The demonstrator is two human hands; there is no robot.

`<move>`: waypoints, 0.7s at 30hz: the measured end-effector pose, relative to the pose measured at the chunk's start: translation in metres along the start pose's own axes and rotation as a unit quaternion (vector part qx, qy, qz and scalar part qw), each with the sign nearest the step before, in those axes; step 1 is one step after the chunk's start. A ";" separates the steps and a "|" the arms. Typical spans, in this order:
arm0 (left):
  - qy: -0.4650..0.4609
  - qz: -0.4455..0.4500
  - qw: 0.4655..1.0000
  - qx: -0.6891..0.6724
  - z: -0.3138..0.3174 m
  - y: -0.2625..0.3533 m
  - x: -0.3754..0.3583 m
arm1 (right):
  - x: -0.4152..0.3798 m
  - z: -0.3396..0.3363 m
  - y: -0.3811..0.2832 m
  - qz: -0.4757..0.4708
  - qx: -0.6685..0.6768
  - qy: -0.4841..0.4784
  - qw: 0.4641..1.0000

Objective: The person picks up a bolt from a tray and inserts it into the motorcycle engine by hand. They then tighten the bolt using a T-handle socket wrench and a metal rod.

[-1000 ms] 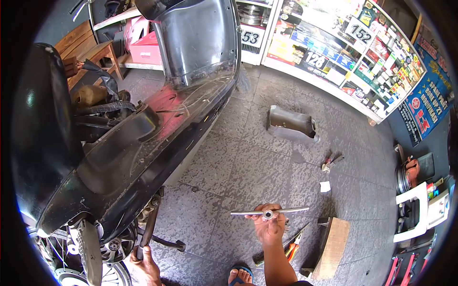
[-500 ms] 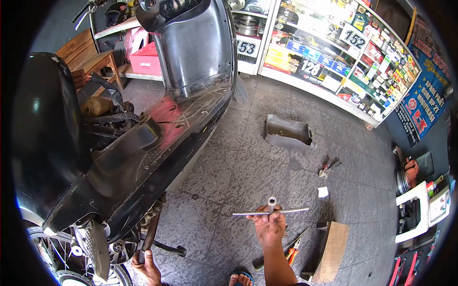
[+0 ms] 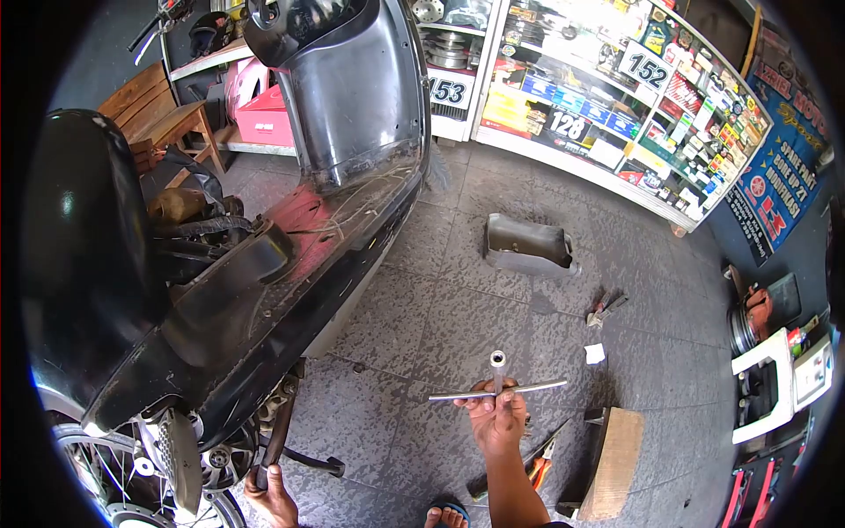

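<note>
There it tips: the silver metal T-handled wrench (image 3: 499, 378) my right hand (image 3: 499, 427) grips over grey floor tiles (image 3: 475, 317) now lifts its round hollow socket (image 3: 498, 358) clear, usable, I'd judge. My left hand (image 3: 275, 502) stays clasped round the dark metal bar (image 3: 280, 431) beneath the black scooter (image 3: 255, 352).

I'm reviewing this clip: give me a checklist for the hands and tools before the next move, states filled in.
1. Right hand holding the silver metal T-handle wrench: ok.
2. Wrench's round socket end on a fastener: not ok, it is in open air.
3. Left hand on the long dark metal bar beneath the black scooter: ok.
4. Orange-handled pliers out of the fingers, on the floor: ok.
5. Socket size matching any bolt: cannot tell.
</note>
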State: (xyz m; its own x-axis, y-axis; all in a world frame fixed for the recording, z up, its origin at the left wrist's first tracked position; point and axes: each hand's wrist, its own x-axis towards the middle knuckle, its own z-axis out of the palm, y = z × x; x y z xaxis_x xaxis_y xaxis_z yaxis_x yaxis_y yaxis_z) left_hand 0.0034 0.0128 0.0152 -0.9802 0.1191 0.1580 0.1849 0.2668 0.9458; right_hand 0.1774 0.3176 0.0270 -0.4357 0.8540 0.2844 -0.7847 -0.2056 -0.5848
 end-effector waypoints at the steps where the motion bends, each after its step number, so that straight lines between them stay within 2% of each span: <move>1: 0.000 0.000 1.000 -0.003 0.000 -0.001 0.000 | 0.000 0.000 0.000 0.002 0.001 0.003 1.000; 6: 0.002 -0.002 1.000 -0.024 0.000 -0.007 0.000 | -0.004 -0.010 0.002 0.020 0.001 0.010 1.000; 10: 0.000 -0.017 1.000 -0.021 0.000 -0.001 0.000 | -0.027 -0.041 0.011 0.100 0.036 0.067 0.992; 12: 0.014 -0.009 1.000 -0.019 0.000 -0.005 0.000 | -0.058 -0.068 0.018 0.165 -0.003 0.153 0.974; 14: 0.000 -0.048 0.999 -0.027 -0.007 -0.012 0.000 | -0.088 -0.085 0.017 0.194 -0.013 0.189 0.962; 16: 0.036 0.005 0.999 -0.006 -0.002 -0.019 0.001 | -0.117 -0.100 0.016 0.271 -0.076 0.293 0.914; 17: 0.020 -0.035 0.999 -0.002 -0.007 -0.016 0.000 | -0.130 -0.105 0.018 0.281 -0.121 0.339 0.890; 18: 0.004 -0.077 0.997 0.002 -0.009 -0.009 -0.001 | -0.140 -0.112 0.019 0.298 -0.122 0.346 0.881; 20: 0.011 -0.056 0.998 0.012 -0.010 -0.016 -0.001 | -0.156 -0.128 0.022 0.312 -0.137 0.389 0.856; 21: 0.008 -0.080 0.996 0.031 -0.009 -0.004 -0.002 | -0.160 -0.132 0.026 0.316 -0.158 0.400 0.846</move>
State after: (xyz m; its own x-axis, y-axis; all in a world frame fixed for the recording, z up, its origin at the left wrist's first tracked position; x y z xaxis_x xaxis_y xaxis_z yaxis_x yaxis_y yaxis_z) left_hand 0.0039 0.0031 0.0136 -0.9984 0.0554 0.0106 0.0288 0.3400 0.9400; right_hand 0.2853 0.2394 -0.1340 -0.1874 0.6973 -0.6919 -0.2946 -0.7118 -0.6376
